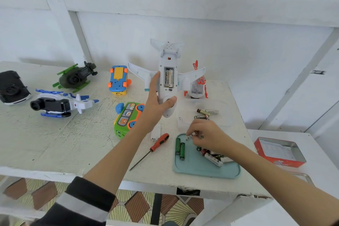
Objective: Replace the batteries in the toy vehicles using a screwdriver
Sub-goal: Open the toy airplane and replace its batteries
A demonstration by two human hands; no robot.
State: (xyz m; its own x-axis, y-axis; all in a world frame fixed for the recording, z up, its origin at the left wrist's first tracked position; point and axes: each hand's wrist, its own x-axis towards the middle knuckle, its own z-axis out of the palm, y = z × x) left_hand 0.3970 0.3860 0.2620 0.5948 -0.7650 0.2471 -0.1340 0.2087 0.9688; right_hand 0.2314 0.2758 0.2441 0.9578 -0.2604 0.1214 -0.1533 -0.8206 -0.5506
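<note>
Head camera view, looking down at a white table (55,143). A white toy airplane (167,79) is held belly up near the middle of the scene, its long axis running near to far with the nose toward the person. The left hand (157,104) grips its near end, thumb curled over the nose and fingers along the left side of the body. The battery bay (168,78) in the belly is open, and batteries sit inside it, lying along the same near-to-far line. To the right and nearer lies a pale teal tray (201,169) holding loose batteries, among them two green batteries (180,148) at its left. The right hand (205,134) hovers over the far edge of the tray, fingertips pinching a small battery (189,137). That hand is the closer one to the supply, and the open bay lies up and to its left, so a battery would probably need turning to match the bay's axis. A red-handled screwdriver (157,144) rests on the table between the two forearms, untouched. Other toy vehicles stand farther left.
</note>
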